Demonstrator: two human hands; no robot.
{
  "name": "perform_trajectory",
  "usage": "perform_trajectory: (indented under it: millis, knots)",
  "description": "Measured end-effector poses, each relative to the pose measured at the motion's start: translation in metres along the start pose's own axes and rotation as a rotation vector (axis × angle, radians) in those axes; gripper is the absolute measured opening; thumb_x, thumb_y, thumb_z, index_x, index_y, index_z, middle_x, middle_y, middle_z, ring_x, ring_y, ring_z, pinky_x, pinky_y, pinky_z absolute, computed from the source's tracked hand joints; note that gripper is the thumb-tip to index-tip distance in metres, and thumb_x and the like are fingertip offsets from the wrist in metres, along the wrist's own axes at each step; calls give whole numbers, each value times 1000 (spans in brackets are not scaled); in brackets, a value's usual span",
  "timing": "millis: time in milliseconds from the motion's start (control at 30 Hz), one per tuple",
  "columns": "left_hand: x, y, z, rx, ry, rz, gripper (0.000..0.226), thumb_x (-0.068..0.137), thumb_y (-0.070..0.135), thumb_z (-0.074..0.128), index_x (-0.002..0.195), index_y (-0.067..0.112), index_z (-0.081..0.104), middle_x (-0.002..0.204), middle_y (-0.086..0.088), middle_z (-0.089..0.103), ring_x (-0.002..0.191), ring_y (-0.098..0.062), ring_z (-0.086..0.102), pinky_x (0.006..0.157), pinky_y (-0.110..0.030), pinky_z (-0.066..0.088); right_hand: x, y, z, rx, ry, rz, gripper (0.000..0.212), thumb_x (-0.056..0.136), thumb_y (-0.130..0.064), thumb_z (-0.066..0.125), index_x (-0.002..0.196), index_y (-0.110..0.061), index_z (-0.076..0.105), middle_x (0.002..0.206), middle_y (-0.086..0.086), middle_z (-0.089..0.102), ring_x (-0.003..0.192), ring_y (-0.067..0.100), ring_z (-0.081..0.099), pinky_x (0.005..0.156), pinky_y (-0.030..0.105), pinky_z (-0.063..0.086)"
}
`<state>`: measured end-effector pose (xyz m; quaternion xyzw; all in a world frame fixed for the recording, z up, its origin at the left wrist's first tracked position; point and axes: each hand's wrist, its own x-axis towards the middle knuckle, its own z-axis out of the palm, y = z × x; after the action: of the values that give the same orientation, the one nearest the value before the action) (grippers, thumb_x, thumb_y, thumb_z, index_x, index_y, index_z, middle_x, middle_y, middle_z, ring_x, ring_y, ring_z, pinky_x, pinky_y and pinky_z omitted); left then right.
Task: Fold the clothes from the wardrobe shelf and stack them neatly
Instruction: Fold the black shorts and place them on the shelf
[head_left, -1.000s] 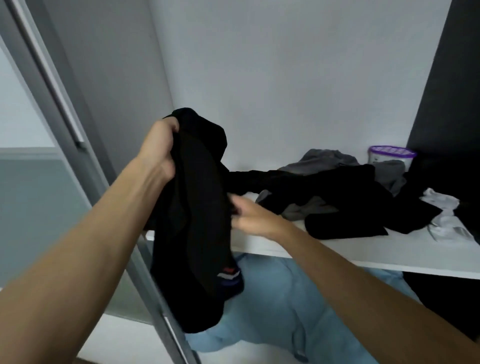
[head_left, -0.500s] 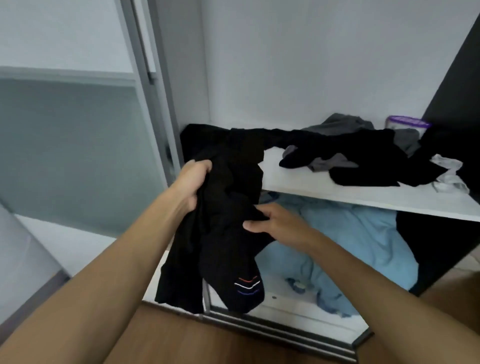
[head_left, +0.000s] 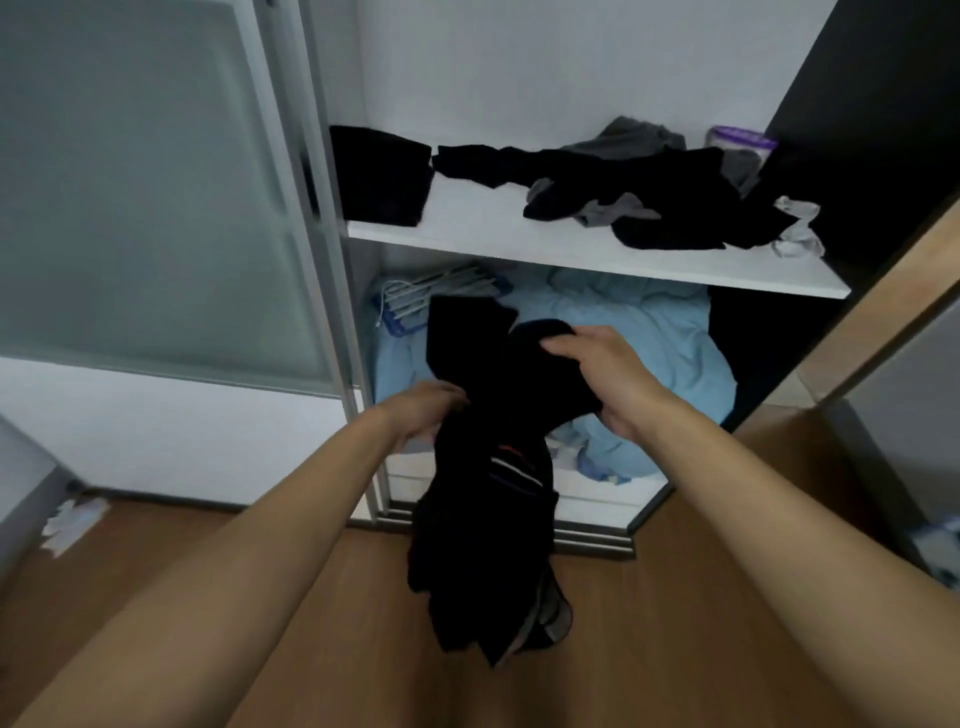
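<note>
**Garment in Hand, Clear of the Shelf, Fold Not Yet Begun**

The black garment (head_left: 493, 519) was held in front of the wardrobe's lower compartment and above the wooden floor (head_left: 623, 649), resting on nothing. Its long axis ran near upright. The upper end was level with the pale blue cloth (head_left: 665, 343) in that compartment, and the loose lower end hung toward the person. A small striped mark showed at about mid-length.

The right hand (head_left: 597, 374) lay over the upper end with its fingers curled into the cloth. The left hand (head_left: 423, 410) met the garment's left edge lower down. It appeared to pinch that edge, though its fingertips were blurred and partly hidden by fabric.

Judgement: the garment was bunched lengthwise rather than spread, so it would need opening out across its width before any fold.

The shelf (head_left: 571, 254) lay above and beyond both hands. A folded black piece (head_left: 382, 176) sat at its left end, nearer the left hand. The unfolded heap (head_left: 649, 192) occupied the right half, apart from the folded piece. Once folded, the garment would likely travel up and leftward to that stack.
</note>
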<state>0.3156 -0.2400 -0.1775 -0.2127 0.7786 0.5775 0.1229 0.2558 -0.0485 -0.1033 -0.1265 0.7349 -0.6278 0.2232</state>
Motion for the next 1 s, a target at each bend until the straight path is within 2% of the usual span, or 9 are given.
perform_trajectory:
  millis: [167,300,367,433,533,567,700,800,1000]
  knots:
    - [-26,32,-19,-145,21,239,30,97,44,57,117,23,63,108,8,71,100,-11,65,74,-25,53,7,-29,-2,214,220,16,12,95,-15,61,86,-10,68,84,9,74,80,24,71,79,38,59]
    - [-47,48,-5,52,-198,317,74,65,73,67,131,43,48,121,22,60,109,7,57,84,-18,49,6,-39,-10,367,315,68,15,96,-11,57,84,-10,66,77,7,70,67,19,67,50,24,55]
    - [-46,49,14,177,-189,360,71,67,59,78,129,41,47,115,20,64,104,8,59,87,-13,48,6,-42,-15,391,357,79,13,95,-11,56,84,-11,63,79,6,67,64,17,64,42,19,49]
    - [-38,48,31,350,22,415,57,77,33,79,128,28,53,113,9,65,104,-7,61,92,-27,50,5,-45,-23,390,377,78,13,96,-13,57,83,-14,60,80,4,65,66,16,62,41,19,49]
    - [-30,52,33,395,316,418,5,77,18,64,78,18,59,75,-2,62,72,-21,59,63,-33,44,4,-46,-44,318,376,36,15,94,-12,58,79,-11,59,77,5,64,57,13,62,45,19,51]
    - [-29,55,29,305,337,387,13,79,15,62,68,17,56,66,-1,58,65,-20,56,58,-30,39,3,-45,-54,245,373,23,14,94,-12,59,79,-11,59,77,6,64,56,13,63,47,21,51]
    - [-26,79,23,-111,267,305,16,85,5,55,72,12,60,66,-4,57,62,-18,53,56,-27,39,-5,-36,-91,29,333,88,33,90,-39,69,108,-11,68,101,4,74,77,15,70,58,26,51]
    - [-25,103,31,-257,203,287,12,84,5,53,78,11,60,62,0,59,58,-14,55,53,-24,44,-12,-20,-103,-130,246,85,48,83,-61,67,109,-21,66,103,0,74,78,15,70,67,30,51]
    - [-27,128,50,-266,146,295,14,83,5,53,81,12,65,67,2,65,64,-13,61,59,-24,50,-17,45,-89,-390,48,-70,89,75,-50,81,145,-28,32,137,-5,45,118,9,51,96,26,46]
